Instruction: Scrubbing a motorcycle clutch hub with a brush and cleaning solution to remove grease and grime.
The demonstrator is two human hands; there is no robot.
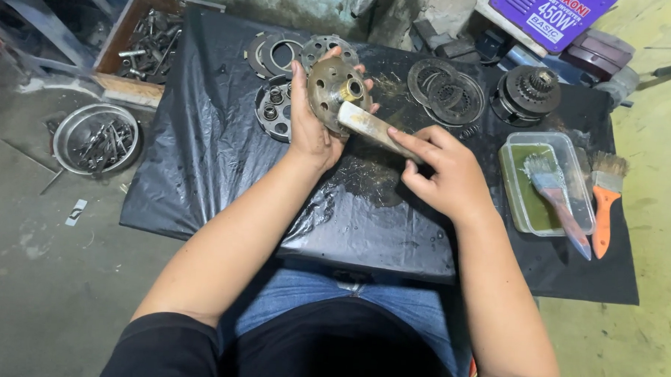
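Head view.

Item: round metal clutch part (337,88), dull bronze-grey, grimy, pierced with small holes, a short hub at its centre. Held upright above the black plastic sheet (203,147).

Left hand (312,124): closed around the part's left rim, thumb on the near face, fingertips showing past the far edge.

Right hand (442,170): closed on the handle end of a flat scraper (369,126), pale and worn, forefinger lying along it. The blade tip touches the part's face just below the hub.

Surroundings: toothed friction rings (447,92) and a perforated plate (273,108) lying flat on the sheet; geared clutch hub (528,93); clear plastic tub (510,180) of greenish liquid with a brush (551,192) resting in it; orange-handled brush (605,198) beside it; metal bowl (63,138) of bolts on the floor.
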